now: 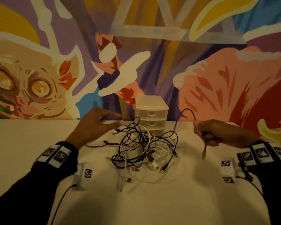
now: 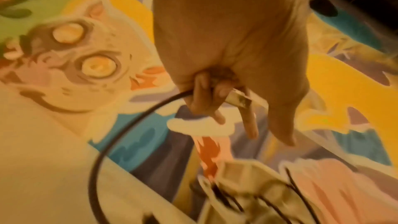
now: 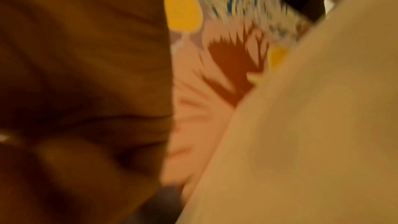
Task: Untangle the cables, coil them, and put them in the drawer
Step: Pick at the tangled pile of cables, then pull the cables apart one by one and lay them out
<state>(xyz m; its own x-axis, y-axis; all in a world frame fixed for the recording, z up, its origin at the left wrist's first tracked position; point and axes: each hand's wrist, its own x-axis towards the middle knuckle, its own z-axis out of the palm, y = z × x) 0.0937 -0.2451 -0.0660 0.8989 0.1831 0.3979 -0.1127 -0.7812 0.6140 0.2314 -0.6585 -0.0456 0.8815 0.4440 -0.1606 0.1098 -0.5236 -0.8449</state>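
A tangle of dark and white cables [image 1: 144, 146] lies mid-table in front of a small white drawer unit [image 1: 151, 114], whose drawers all look shut. My right hand [image 1: 201, 132] grips a dark cable [image 1: 187, 109] to the right of the pile. That cable arcs up out of the pile, and its plug end [image 1: 203, 154] dangles below my fist. My left hand [image 1: 110, 120] hovers left of the pile with thumb and forefinger stretched out. In the left wrist view its outer fingers [image 2: 202, 91] curl round another dark cable [image 2: 120, 134] with a metal plug [image 2: 239, 98]. The right wrist view is blurred.
The white table [image 1: 23, 143] runs up to a painted mural wall just behind the drawer unit. Loose plug ends [image 1: 162, 169] and a white lead [image 1: 125, 179] trail from the pile toward me. Bare tabletop lies to either side.
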